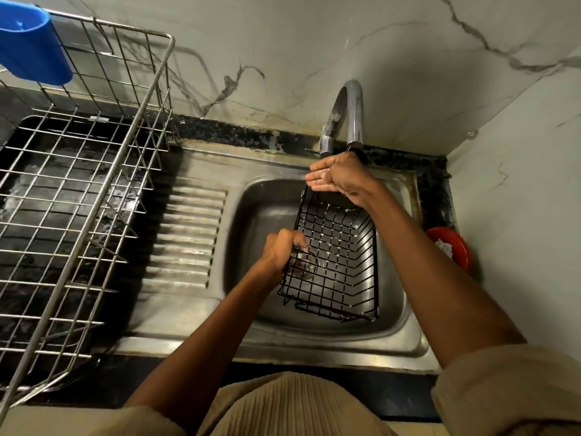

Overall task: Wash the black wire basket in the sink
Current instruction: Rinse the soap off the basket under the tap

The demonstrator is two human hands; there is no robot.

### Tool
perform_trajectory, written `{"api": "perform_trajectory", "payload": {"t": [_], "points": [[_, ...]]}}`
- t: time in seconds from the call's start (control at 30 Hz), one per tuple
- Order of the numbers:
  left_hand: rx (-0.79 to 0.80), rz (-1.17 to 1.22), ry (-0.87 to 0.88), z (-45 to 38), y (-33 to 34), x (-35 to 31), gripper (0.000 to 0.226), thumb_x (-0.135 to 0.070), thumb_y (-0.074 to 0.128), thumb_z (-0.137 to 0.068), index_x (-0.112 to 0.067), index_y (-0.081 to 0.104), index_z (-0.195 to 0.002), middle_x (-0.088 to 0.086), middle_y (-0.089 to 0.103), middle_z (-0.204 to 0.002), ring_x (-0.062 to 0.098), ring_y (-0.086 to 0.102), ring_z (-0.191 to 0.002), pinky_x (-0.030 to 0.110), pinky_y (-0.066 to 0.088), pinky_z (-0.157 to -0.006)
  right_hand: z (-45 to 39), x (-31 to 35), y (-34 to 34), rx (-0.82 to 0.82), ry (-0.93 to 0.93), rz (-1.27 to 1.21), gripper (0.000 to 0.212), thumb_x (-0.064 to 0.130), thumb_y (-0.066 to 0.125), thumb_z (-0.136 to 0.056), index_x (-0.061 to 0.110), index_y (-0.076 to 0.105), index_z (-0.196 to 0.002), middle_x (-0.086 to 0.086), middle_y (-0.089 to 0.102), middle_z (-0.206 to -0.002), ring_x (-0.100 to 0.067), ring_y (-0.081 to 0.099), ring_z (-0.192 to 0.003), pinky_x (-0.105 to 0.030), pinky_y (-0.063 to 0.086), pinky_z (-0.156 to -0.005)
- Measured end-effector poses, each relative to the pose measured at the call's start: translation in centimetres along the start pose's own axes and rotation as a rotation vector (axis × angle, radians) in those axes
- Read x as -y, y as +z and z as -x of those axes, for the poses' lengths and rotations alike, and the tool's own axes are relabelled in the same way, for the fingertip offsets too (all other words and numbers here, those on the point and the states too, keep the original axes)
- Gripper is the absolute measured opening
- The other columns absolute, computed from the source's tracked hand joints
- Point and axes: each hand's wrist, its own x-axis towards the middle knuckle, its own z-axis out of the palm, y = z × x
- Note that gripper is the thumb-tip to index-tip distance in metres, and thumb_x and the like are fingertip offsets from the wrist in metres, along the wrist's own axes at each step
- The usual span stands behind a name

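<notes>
I am holding the black wire basket [336, 262] inside the sink [251, 209], tilted, with its far end up near the tap [352, 111]. My left hand [283, 250] is gripping the left rim of the basket, fingers curled around the wire. My right hand [338, 179] is under the spout at the far end, its fingers straight and together; I cannot tell if it is touching the wire. I think I am in the rinsing step, because small white spots are showing on the mesh. The next move is calling for a firm left grip while turning the basket under the water.
</notes>
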Motion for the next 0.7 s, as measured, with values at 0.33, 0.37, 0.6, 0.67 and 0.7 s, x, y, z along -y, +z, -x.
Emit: {"api": "perform_trajectory", "payload": {"t": [0.33,0.37,0.6,0.67,0.7], "points": [[-0.021,0.026,0.005,0.3,-0.2,0.1,0.017,-0.007,0.051,-0.075,-0.008,0.060,-0.061,0.014,0.060,-0.068,0.025,0.062,-0.057,0.027,0.050,-0.044,0.1,-0.1,-0.8,-0.073,0.028,0.072,0.035,-0.019,0.040,-0.090,-0.007,0.063,-0.113,-0.028,0.068,-0.113,-0.032,0.072,-0.096,-0.038,0.060,-0.087],[-0.028,0.033,0.001,0.3,-0.2,0.1,0.015,-0.008,0.051,-0.074,-0.007,0.061,-0.063,0.015,0.060,-0.069,0.025,0.062,-0.057,0.027,0.050,-0.044,0.2,-0.1,-1.0,-0.079,0.030,0.076,0.034,-0.020,0.041,-0.089,-0.007,0.063,-0.111,-0.028,0.068,-0.113,-0.031,0.072,-0.096,-0.037,0.060,-0.086],[-0.068,0.070,0.027,0.1,-0.8,0.5,0.018,-0.011,0.048,-0.074,-0.010,0.060,-0.061,0.018,0.061,-0.079,0.025,0.061,-0.065,0.032,0.052,-0.054,0.5,-0.1,-1.8,-0.132,0.052,0.111,0.032,-0.017,0.039,-0.091,-0.008,0.065,-0.109,-0.028,0.070,-0.110,-0.029,0.073,-0.089,-0.032,0.062,-0.074],[-0.082,0.074,0.031,0.1,-0.9,0.5,0.020,-0.012,0.048,-0.072,-0.013,0.059,-0.055,0.018,0.061,-0.079,0.026,0.061,-0.065,0.032,0.051,-0.055,0.5,-0.1,-1.9,-0.145,0.054,0.116,0.031,-0.016,0.039,-0.092,-0.006,0.066,-0.105,-0.028,0.070,-0.109,-0.028,0.074,-0.087,-0.032,0.062,-0.073],[-0.091,0.079,0.029,0.1,-0.9,0.5,0.020,-0.014,0.049,-0.069,-0.015,0.059,-0.052,0.019,0.060,-0.078,0.026,0.061,-0.063,0.032,0.051,-0.054,0.5,-0.1,-1.9,-0.151,0.056,0.118,0.031,-0.016,0.040,-0.092,-0.007,0.066,-0.106,-0.028,0.070,-0.109,-0.028,0.074,-0.087,-0.033,0.062,-0.074]]}}
